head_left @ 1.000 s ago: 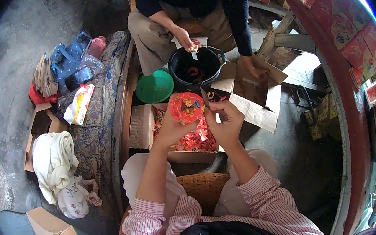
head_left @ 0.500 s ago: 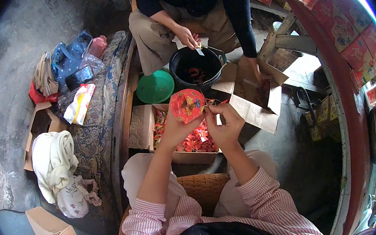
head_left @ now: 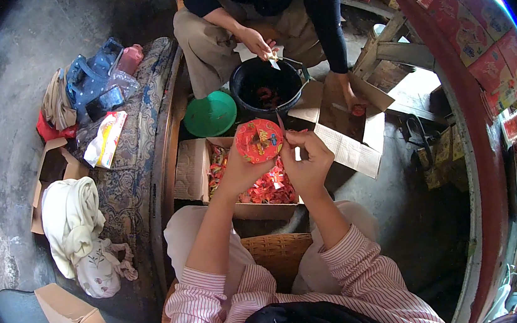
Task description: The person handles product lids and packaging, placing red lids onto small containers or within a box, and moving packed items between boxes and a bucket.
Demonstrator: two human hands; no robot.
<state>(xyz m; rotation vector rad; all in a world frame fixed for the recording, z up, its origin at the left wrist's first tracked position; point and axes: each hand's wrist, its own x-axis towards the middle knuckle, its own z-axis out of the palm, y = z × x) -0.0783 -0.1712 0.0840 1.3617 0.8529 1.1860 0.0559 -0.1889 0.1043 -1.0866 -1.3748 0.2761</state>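
My left hand is wrapped round a cup with a round red printed lid, held up with the lid facing me. My right hand is closed in a pinch at the right edge of the lid. From its fingertips a thin reddish strip sticks up; its lower end is hidden by the fingers. Below both hands stands an open cardboard box holding many crumpled red and multicoloured film scraps.
Across from me, a person's hand holds a small blade over a black bucket; their other hand reaches into an open carton. A green basin sits beside the bucket. Bags, cloths and a phone lie on the left bench.
The strip at my right fingertips pointed right across the box and now stands upright beside the lid. The other person's hand in the carton has risen, with a red round thing showing in it.
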